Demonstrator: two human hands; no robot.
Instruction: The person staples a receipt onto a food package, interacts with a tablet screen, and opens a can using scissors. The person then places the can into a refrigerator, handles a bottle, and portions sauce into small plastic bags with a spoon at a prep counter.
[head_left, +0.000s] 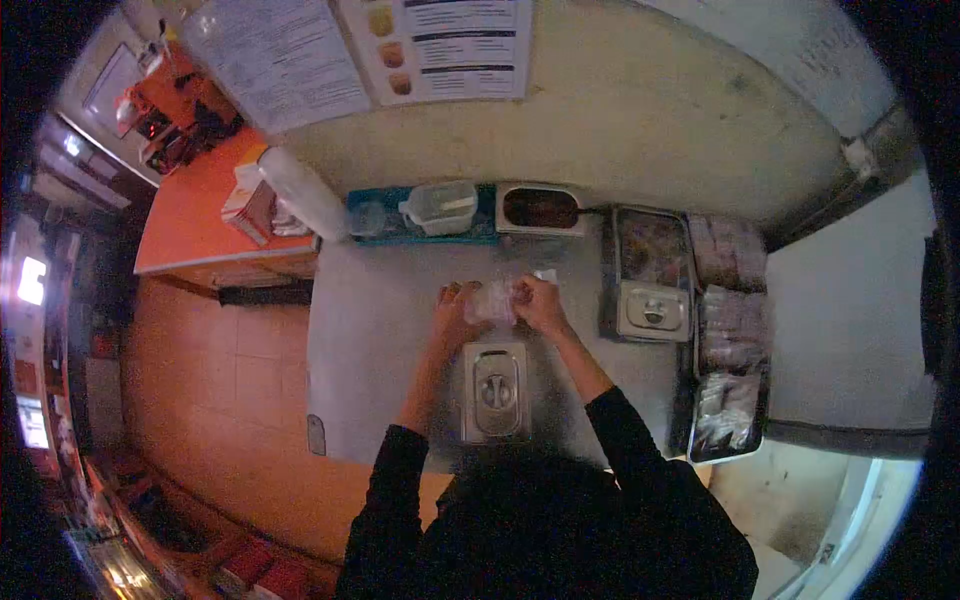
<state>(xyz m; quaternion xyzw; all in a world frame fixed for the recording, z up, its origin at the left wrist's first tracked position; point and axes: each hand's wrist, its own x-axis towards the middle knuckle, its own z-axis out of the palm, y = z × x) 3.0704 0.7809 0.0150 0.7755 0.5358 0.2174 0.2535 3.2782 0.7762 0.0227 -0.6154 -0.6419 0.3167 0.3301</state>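
Above the grey worktop, a small clear plastic packet lies between my two hands. My left hand is at its left side, with the fingers bent against its edge. The fingers of my right hand are pinched on its right side. A small white piece shows just beyond my right hand. Nearer my body, a steel lid with a handle sits on the worktop. What the packet contains is too blurred to tell.
Along the back stand a blue tray with a clear tub and a steel container of dark contents. At right are a lidded steel pan and a tray of wrapped packs. An orange counter is at left.
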